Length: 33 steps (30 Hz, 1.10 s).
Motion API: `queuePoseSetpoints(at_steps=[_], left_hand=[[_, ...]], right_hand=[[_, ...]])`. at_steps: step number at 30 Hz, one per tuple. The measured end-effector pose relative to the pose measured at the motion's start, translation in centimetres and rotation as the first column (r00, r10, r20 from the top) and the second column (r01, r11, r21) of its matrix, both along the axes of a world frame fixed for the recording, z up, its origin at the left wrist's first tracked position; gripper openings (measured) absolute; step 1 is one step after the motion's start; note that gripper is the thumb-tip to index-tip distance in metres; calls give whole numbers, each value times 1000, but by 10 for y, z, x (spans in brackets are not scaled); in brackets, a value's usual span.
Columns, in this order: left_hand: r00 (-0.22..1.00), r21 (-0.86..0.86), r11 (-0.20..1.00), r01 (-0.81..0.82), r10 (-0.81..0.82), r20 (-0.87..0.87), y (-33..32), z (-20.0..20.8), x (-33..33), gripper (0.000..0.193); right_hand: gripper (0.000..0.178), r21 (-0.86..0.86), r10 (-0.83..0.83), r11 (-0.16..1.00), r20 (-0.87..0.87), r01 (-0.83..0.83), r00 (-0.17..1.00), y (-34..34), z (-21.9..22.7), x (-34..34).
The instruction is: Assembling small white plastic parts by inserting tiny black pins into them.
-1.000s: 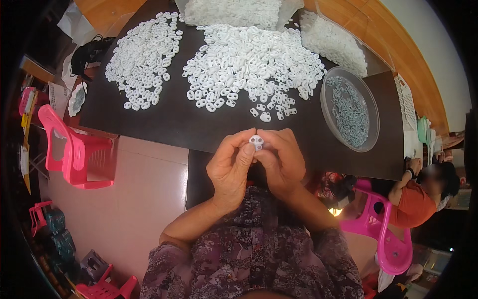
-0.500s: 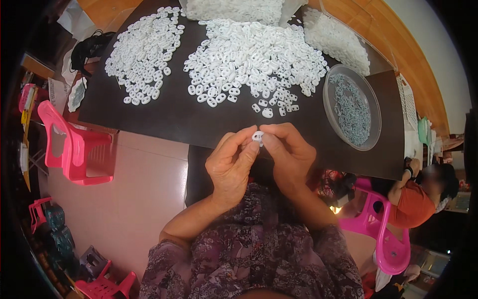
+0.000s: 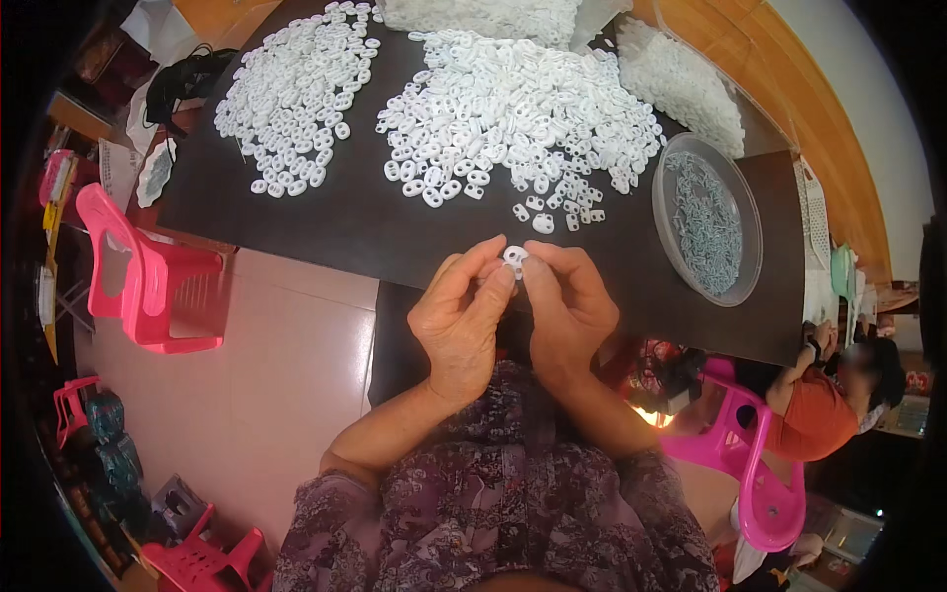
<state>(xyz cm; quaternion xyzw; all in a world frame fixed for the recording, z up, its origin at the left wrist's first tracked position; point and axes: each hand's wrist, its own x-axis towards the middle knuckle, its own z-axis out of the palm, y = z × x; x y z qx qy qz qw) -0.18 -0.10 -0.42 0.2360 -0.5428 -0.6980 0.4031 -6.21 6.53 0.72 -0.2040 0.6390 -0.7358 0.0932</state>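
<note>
Between the fingertips of both hands is a small white oval plastic piece with holes (image 3: 514, 258), held just off the table's near edge. My left hand (image 3: 459, 316) pinches it from the left with thumb and forefinger. From the other side my right hand (image 3: 570, 306) grips it the same way, its thumb close against the piece. The fingers cover the lower part of it. Beyond my hands lie a big heap of similar white pieces (image 3: 513, 109) and a few squarish white two-holed pieces (image 3: 572, 197) in front of it.
A second pile of white oval pieces (image 3: 296, 99) spreads on the dark table (image 3: 316, 232) at the left. At the right stands a round clear tub (image 3: 659, 232) of grey screws (image 3: 708, 227). Clear bags (image 3: 681, 84) lie behind. A person in orange (image 3: 814, 414) sits at far right.
The white piece now shows more of its face and holes between my fingertips. Both hands keep their pinch. The whole view has shifted slightly.
</note>
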Motion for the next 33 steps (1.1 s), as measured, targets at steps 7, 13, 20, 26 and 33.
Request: queuePoseSetpoints(at_steps=[7,13,20,26,33], left_hand=[[999,113,993,39,-36,-35,-1,1,0,25],[991,238,965,113,-93,-92,-4,5,3,24],[976,292,933,210,-184,-114,-9,16,4,25],[958,175,946,274,-253,-133,-11,8,5,25],[966,179,960,217,-185,-178,-4,12,6,26]], right_hand=[[14,228,100,973,-300,-30,949,7,-5,-11],[24,184,187,976,-422,-119,887,8,-1,-20],[31,191,282,957,-429,-219,858,14,10,-31],[30,170,248,967,-449,-190,858,16,7,-28],[29,134,219,975,-433,-178,874,12,5,-24]])
